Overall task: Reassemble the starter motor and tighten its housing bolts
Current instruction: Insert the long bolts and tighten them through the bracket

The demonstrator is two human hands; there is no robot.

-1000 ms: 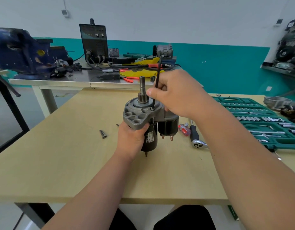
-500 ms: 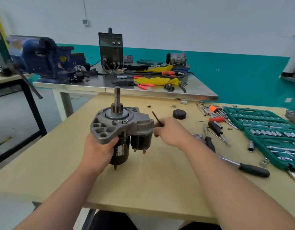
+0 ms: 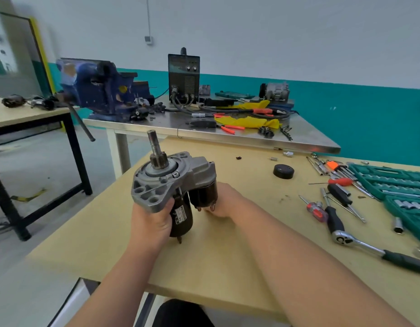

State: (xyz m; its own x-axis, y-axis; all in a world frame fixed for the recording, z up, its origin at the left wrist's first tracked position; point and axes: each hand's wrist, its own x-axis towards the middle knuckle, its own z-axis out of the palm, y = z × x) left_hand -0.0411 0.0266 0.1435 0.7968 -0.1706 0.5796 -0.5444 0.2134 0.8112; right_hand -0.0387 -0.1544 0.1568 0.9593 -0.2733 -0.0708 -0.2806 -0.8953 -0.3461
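Starter motor (image 3: 173,175), long axis near upright, shaft above the left hand (image 3: 152,218) gripping its body; right hand (image 3: 224,201) just right of solenoid (image 3: 204,192), fingers hidden, grip undeterminable.

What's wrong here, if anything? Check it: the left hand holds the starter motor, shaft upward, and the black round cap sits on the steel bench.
One thing is wrong: the black round cap sits on the wooden table, not the steel bench behind it, as the head view shows. The left hand does hold the starter motor, shaft upward.
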